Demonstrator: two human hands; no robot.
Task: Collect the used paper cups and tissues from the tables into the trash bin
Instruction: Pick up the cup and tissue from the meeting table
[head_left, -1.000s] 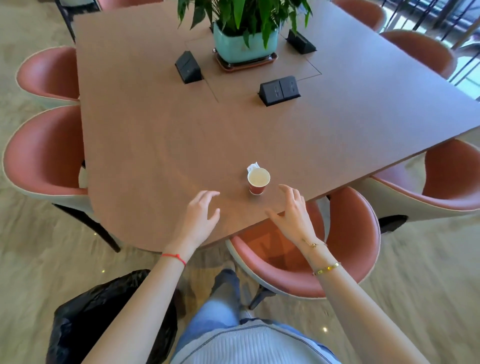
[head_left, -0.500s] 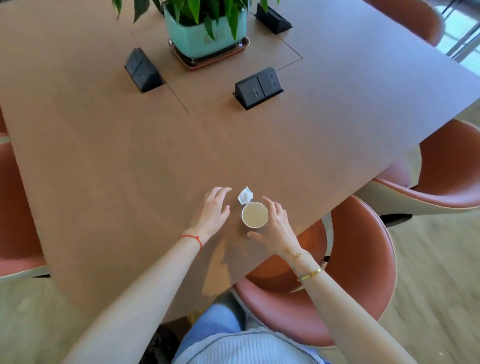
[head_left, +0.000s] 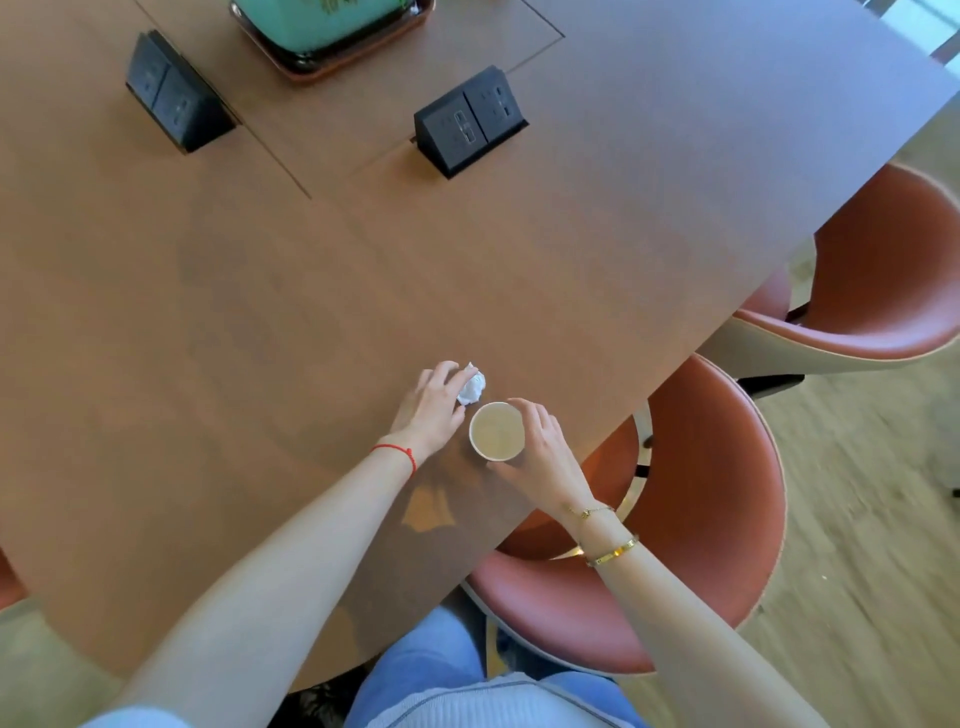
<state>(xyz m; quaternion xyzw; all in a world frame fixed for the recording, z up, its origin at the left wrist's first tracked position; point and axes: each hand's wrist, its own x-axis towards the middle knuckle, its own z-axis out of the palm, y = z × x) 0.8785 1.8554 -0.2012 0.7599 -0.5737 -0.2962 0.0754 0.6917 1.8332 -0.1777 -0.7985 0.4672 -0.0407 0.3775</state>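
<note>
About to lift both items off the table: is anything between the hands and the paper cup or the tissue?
Nothing visible. The right hand curls around the white paper cup, and the left hand already touches the crumpled white tissue. The brown wooden table around them is bare. The trash bin is out of view.

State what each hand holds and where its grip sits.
Left hand pinches the crumpled tissue at its near side; right hand curls round the paper cup at its rim.

Left hand (head_left: 434, 402) pinches the crumpled tissue (head_left: 471, 385); right hand (head_left: 540, 451) holds the paper cup (head_left: 496, 431).
</note>
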